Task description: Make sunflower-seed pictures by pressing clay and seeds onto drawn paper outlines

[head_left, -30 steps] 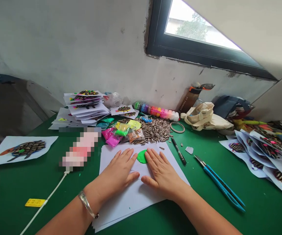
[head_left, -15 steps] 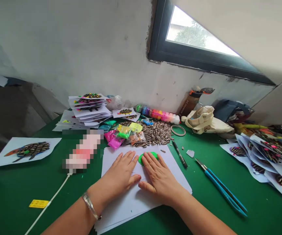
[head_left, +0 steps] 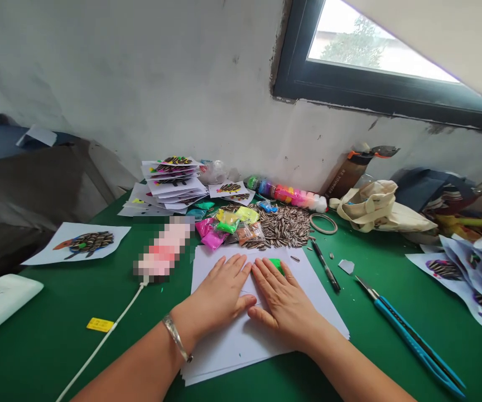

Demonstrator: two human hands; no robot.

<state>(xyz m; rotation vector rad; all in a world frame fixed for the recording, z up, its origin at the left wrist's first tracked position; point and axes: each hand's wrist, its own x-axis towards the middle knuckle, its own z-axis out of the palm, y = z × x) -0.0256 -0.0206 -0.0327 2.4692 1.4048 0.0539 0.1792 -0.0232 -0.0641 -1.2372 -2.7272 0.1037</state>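
Note:
A stack of white paper (head_left: 216, 365) lies in front of me on the green table. My left hand (head_left: 222, 287) rests flat on its left half, fingers stretched out, with nothing under it that I can see. My right hand (head_left: 280, 293) lies flat beside it, over a flattened piece of bright green clay (head_left: 276, 264). Only the part of the clay between its spread fingers shows; the rest is hidden. The fingertips of both hands are close together. Just beyond the paper are small bags of coloured clay (head_left: 226, 223) and a heap of striped sunflower seeds (head_left: 289, 226).
To the right lie a black pen (head_left: 326, 267), a blue craft knife (head_left: 412, 338) with its blade showing, and a tape ring (head_left: 323, 223). Seed pictures are stacked (head_left: 174, 187) at back left. A pixelated pink object (head_left: 163, 248) with a white cable is at left.
My right hand has shifted left over the green clay, covering part of it, and has come close to my left hand. The view has turned a little to the left.

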